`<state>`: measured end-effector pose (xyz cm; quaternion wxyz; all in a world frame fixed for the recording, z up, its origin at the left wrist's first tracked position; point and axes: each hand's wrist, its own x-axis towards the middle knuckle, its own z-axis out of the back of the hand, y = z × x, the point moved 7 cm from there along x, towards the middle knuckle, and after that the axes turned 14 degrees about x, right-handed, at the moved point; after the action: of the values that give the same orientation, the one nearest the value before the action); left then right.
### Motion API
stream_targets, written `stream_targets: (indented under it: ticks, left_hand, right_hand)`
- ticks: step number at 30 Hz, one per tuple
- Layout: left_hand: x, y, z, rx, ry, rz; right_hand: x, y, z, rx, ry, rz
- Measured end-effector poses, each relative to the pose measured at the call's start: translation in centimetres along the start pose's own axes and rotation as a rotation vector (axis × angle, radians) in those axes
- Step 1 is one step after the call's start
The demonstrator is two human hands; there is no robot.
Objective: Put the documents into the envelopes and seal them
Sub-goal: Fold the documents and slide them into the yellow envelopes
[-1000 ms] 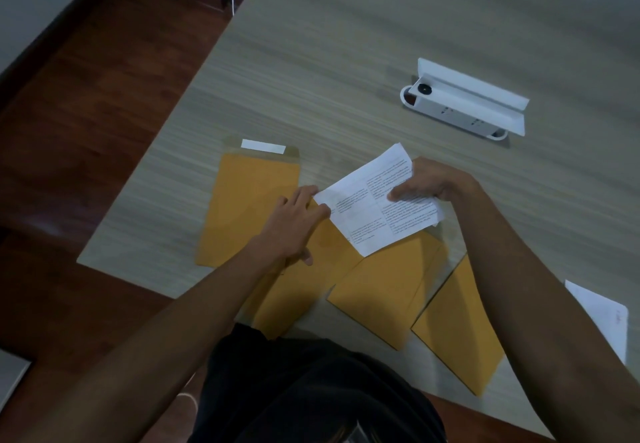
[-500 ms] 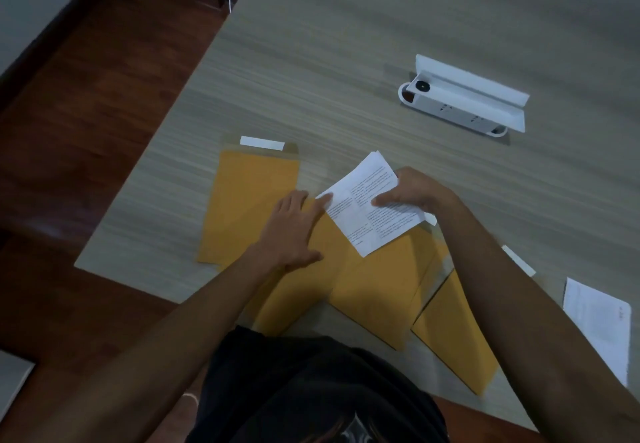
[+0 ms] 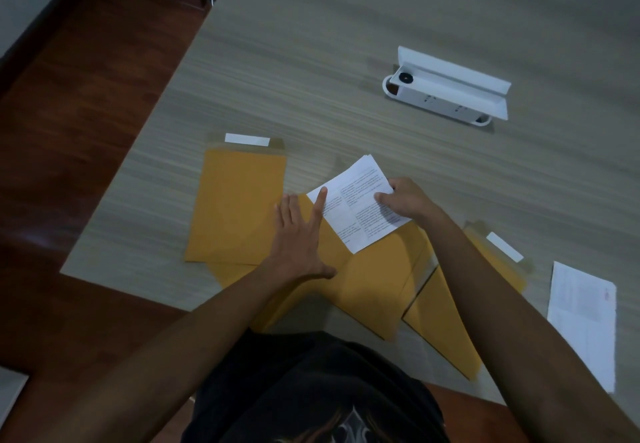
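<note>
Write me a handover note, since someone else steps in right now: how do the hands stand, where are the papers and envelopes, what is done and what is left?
Left hand: flat, fingers spread, pressing on the middle envelope, forefinger on the folded document.
Right hand: gripping the folded document's right edge, its lower corner at the middle envelope's mouth.
Elsewhere on the table: an envelope at left, flap open with the white strip on; another under the right forearm; one more at right, strip on; a loose sheet at the far right.
Done: no envelope visibly sealed.
Left: push this document in, fill the rest, seal all.
</note>
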<state>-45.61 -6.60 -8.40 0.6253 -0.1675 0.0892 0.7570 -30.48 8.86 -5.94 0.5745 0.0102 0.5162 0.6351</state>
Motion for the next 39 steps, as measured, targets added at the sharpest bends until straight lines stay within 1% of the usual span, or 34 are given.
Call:
stream_targets:
  ticks: [6, 9, 13, 17, 19, 27, 29, 31, 33, 39]
  left_hand:
    - [-0.1, 0.1, 0.2, -0.016, -0.013, -0.02]
    - [-0.2, 0.1, 0.1, 0.013, 0.002, -0.011]
    - [-0.6, 0.3, -0.7, 0.044, 0.027, 0.021]
    - [-0.1, 0.1, -0.2, 0.008, 0.011, -0.012]
    - [0.0, 0.3, 0.2, 0.003, -0.005, -0.022]
    - [-0.2, 0.0, 0.3, -0.049, -0.028, -0.081]
    - [-0.1, 0.0, 0.3, -0.035, -0.024, -0.09]
    - [-0.1, -0.1, 0.3, -0.023, -0.026, -0.095]
    - [-0.2, -0.2, 0.4, -0.025, -0.031, -0.104]
    - [-0.3, -1.0, 1.1, -0.055, -0.063, -0.137]
  right_hand:
    - [-0.3, 0.0, -2.1, 0.01, 0.039, -0.009]
    - [-0.3, 0.4, -2.9, -0.01, 0.045, 0.002]
    - [-0.7, 0.1, -2.2, -0.015, -0.003, 0.006]
    - [-1.1, -0.8, -1.5, 0.052, -0.099, 0.01]
    - [-1.3, -0.9, -1.7, 0.066, -0.119, 0.012]
    - [-2.2, -0.1, -5.3, 0.045, -0.045, 0.053]
    - [-2.4, -0.4, -4.8, 0.052, -0.104, 0.055]
    - [-2.9, -0.6, -3.6, 0.103, -0.216, 0.065]
    - [-3.2, -0.8, -3.2, 0.137, -0.258, 0.071]
    - [-3.4, -0.9, -4.2, 0.147, -0.189, 0.033]
